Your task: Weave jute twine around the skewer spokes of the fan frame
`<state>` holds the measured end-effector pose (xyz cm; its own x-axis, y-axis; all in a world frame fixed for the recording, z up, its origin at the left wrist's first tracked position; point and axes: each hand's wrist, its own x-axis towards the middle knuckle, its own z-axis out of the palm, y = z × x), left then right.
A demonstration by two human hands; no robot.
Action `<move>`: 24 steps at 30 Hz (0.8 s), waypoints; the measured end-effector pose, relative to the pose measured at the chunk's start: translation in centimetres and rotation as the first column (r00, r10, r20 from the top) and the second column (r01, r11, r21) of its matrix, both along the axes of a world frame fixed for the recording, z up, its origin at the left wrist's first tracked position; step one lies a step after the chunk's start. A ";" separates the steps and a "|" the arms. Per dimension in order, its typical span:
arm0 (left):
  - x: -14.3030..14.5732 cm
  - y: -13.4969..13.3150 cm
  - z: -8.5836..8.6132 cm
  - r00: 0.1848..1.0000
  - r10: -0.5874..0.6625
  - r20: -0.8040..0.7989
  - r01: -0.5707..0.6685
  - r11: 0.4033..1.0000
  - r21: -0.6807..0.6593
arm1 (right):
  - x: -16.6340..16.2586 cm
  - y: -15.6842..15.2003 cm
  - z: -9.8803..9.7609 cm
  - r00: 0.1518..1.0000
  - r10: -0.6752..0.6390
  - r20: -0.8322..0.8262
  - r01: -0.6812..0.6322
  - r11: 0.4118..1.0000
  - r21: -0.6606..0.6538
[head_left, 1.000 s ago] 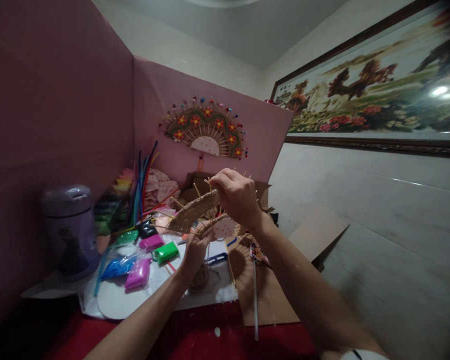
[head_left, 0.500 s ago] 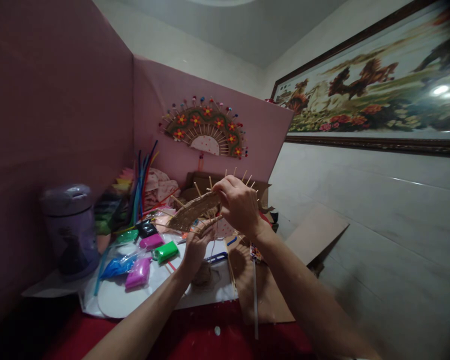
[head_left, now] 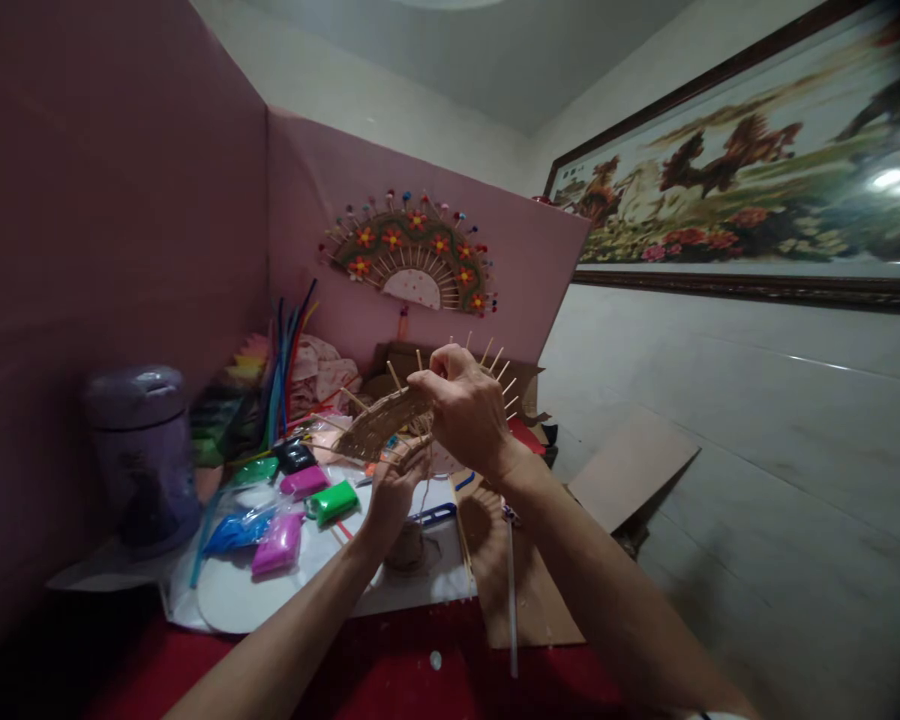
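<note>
A half-round woven fan [head_left: 379, 425], brown twine wound between thin wooden sticks, is held up over the table. My left hand [head_left: 396, 492] grips it from below, near the lower middle. My right hand [head_left: 469, 405] is closed at the fan's upper edge, thumb and fingers pinched together and covering part of the weave. Bare stick ends poke out above and to the right of that hand. A strand of twine [head_left: 425, 495] hangs from the fan toward a twine roll [head_left: 406, 548] on the white sheet, partly hidden by my left forearm.
Coloured clay packs [head_left: 335, 502] lie left of my hands, with a lidded purple cup [head_left: 141, 460] farther left. A blue cutter [head_left: 435, 515] and cardboard [head_left: 529, 590] lie below and right. A finished flowered fan [head_left: 412, 250] hangs on the pink panel [head_left: 525, 270].
My right hand has shifted a little left along the fan's upper edge, uncovering more sticks on the right. My left hand keeps its hold in about the same place.
</note>
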<state>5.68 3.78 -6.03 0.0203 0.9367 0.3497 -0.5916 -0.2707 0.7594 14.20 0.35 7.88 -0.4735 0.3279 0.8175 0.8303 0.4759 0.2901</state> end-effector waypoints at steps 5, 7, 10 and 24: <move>0.0 0.0 -0.1 1.000 -0.011 -0.009 0.011 1.000 -0.017 | 0.4 -0.3 -0.2 0.980 0.097 -0.175 -0.104 0.994 -0.030; 0.0 0.0 0.0 1.000 -0.008 -0.006 0.008 1.000 -0.023 | 0.5 -0.5 -0.7 0.952 0.091 -0.292 -0.105 0.994 -0.033; -0.2 0.2 0.2 1.000 0.001 -0.009 -0.001 0.999 -0.032 | 0.6 -0.9 -2.2 0.917 0.015 -0.398 -0.060 0.993 -0.101; -1.1 0.0 1.0 1.000 0.015 0.002 -0.015 1.000 0.013 | -0.5 -2.0 -10.8 0.721 -0.041 -0.692 -0.158 0.962 -0.222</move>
<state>4.55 3.73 -4.98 0.0058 0.9321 0.3620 -0.5887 -0.2895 0.7547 13.66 -1.69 -2.96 0.1590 0.5549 0.8166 0.7190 0.5016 -0.4810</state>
